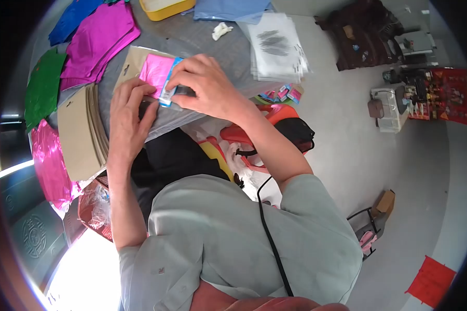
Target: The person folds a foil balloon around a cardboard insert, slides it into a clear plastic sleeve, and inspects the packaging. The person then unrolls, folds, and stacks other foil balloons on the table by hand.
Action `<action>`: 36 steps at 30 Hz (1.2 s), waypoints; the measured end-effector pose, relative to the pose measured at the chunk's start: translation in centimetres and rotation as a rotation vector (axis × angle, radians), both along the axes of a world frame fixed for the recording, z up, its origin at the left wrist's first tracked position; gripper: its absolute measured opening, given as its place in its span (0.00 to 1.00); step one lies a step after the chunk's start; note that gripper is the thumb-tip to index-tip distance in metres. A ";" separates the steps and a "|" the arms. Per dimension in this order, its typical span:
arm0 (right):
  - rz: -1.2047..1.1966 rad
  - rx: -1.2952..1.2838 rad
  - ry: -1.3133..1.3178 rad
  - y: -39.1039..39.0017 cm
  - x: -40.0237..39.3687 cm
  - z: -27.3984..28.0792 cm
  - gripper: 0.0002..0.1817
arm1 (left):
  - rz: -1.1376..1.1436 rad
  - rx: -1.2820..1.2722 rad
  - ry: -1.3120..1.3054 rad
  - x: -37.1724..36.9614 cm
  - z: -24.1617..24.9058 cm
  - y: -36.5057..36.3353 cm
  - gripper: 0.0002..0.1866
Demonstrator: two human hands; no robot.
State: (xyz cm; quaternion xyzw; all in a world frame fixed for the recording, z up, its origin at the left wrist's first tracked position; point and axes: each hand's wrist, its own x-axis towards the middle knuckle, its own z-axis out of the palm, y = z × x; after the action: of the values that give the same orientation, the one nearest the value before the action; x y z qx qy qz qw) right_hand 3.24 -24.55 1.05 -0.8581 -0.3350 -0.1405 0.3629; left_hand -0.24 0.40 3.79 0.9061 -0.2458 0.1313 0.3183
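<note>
A flat pink packet [155, 72] with a blue-and-white printed strip [169, 85] along its right side lies between my hands at the table's near edge. My right hand [205, 87] has its fingers bent over the strip, pinching that side. At the packet's lower left corner, my left hand [127, 111] presses with curled fingertips, its thumb close below. Under the packet is a tan card in a clear sleeve [132, 65]. Beside my left hand stands a stack of tan cards [80, 135].
Magenta sheets [96, 44], green sheets [45, 85] and shiny pink sheets [52, 160] lie along the left. A yellow tray [166, 8], a crumpled white piece [221, 31] and clear plastic sleeves [277, 46] are farther back. Small colourful packets [283, 93] sit below the right edge.
</note>
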 end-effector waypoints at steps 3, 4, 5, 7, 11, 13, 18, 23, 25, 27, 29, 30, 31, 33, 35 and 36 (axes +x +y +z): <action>0.006 0.003 0.004 -0.1 -0.1 0.2 0.13 | -0.006 0.006 0.013 0.0 0.0 0.0 0.16; 0.013 0.009 0.004 -0.2 -0.2 0.3 0.13 | -0.003 0.013 0.018 0.1 0.1 0.0 0.16; 0.021 0.014 0.003 -0.2 -0.1 0.5 0.13 | -0.001 0.005 0.011 0.1 0.0 0.1 0.16; 0.029 -0.002 -0.017 0.0 0.3 0.3 0.14 | 0.003 0.016 0.001 0.2 -0.1 0.2 0.16; 0.021 -0.022 -0.020 -0.2 0.2 0.0 0.15 | 0.001 0.011 0.015 0.0 0.1 -0.1 0.16; 0.000 -0.028 0.014 0.1 0.0 0.4 0.15 | 0.007 0.008 0.023 0.0 0.1 -0.1 0.16; -0.027 -0.040 0.003 0.7 -0.1 0.9 0.15 | 0.001 0.018 -0.009 0.1 -0.1 0.0 0.15; -0.039 -0.084 -0.046 0.9 0.0 1.1 0.16 | -0.054 -0.003 0.025 -0.1 0.0 -0.2 0.13; -0.025 -0.110 -0.082 0.9 0.1 1.0 0.16 | -0.073 -0.031 0.049 -0.1 0.2 -0.4 0.12; -0.017 -0.132 -0.074 0.7 0.1 1.0 0.16 | -0.080 0.019 0.023 0.2 0.8 -0.7 0.10; -0.010 -0.170 -0.061 0.6 0.1 1.0 0.15 | -0.074 0.043 0.014 0.5 0.7 -0.7 0.09; -0.003 -0.170 -0.061 0.7 0.1 0.9 0.15 | -0.034 0.070 -0.007 0.8 0.5 -0.7 0.08; -0.001 -0.163 -0.068 0.7 0.2 0.9 0.16 | 0.004 0.097 -0.031 1.1 0.4 -0.8 0.08; -0.005 -0.147 -0.085 0.6 0.2 0.9 0.17 | 0.040 0.125 -0.059 1.8 0.3 -0.9 0.07; -0.010 -0.153 -0.088 0.2 0.1 1.0 0.16 | 0.150 0.210 -0.097 2.1 0.0 -0.6 0.07; -0.009 -0.156 -0.088 0.1 0.1 1.2 0.16 | 0.213 0.259 -0.111 2.3 -0.2 -0.3 0.06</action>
State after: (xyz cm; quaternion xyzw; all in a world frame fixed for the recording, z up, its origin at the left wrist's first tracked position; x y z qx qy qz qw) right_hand 3.34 -24.42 2.25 -0.8782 -0.3565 -0.1533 0.2795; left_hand 2.01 0.14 3.56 0.9517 -0.1805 0.1815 0.1692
